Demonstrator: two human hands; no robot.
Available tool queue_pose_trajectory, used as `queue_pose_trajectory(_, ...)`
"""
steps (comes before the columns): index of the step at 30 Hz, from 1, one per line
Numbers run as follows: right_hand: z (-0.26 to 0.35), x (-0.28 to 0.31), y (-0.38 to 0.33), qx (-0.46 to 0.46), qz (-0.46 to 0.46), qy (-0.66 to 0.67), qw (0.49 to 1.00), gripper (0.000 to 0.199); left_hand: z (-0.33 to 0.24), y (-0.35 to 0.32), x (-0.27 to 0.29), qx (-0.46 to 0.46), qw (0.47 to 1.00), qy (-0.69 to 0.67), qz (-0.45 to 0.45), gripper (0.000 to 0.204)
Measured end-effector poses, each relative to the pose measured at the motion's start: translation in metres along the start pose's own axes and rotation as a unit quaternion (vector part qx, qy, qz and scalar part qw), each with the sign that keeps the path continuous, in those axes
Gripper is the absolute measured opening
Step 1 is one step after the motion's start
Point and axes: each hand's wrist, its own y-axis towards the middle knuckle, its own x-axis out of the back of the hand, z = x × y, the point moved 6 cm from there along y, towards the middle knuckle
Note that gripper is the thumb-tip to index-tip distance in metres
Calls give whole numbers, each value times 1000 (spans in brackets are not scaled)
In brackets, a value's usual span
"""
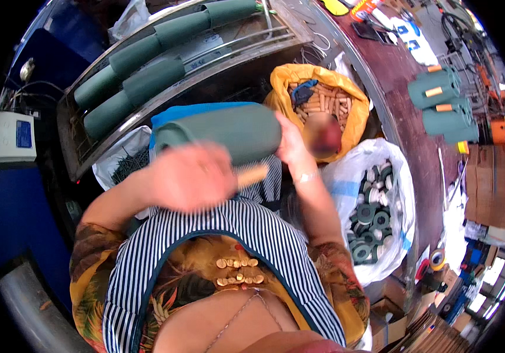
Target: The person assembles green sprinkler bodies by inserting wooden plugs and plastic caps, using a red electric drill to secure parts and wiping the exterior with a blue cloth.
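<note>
We judge the green roll [223,132] light, soft outside and stiff inside, lying just above our blurred left hand [191,176], which closes on a wooden peg [253,175], while our right hand [291,144] cups its end.

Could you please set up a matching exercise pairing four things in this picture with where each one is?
Things:
1. green roll
2. wooden peg
3. orange bag
4. white bag

Places:
A. holds green rings
B. at the right hand, across the lap
C. holds wooden pegs
D. in the left hand

Pairs: 1-B, 2-D, 3-C, 4-A
</note>
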Motion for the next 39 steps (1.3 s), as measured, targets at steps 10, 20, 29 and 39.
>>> queue_pose_trajectory(10,28,-88,-107,472,57,-546,690,30,51,82,23,-134,963,-81,-218,32)
queue_pose_trajectory(20,264,134,-250,616,-524,-310,501,42,100,62,-81,127,963,-150,-186,40)
queue_pose_trajectory(29,438,277,-212,534,-565,-397,487,32,-16,-378,-309,785,568,-218,-113,7)
queue_pose_trajectory(39,502,270,-125,330,-500,-623,503,45,-247,-476,-317,905,252,-343,19,31)
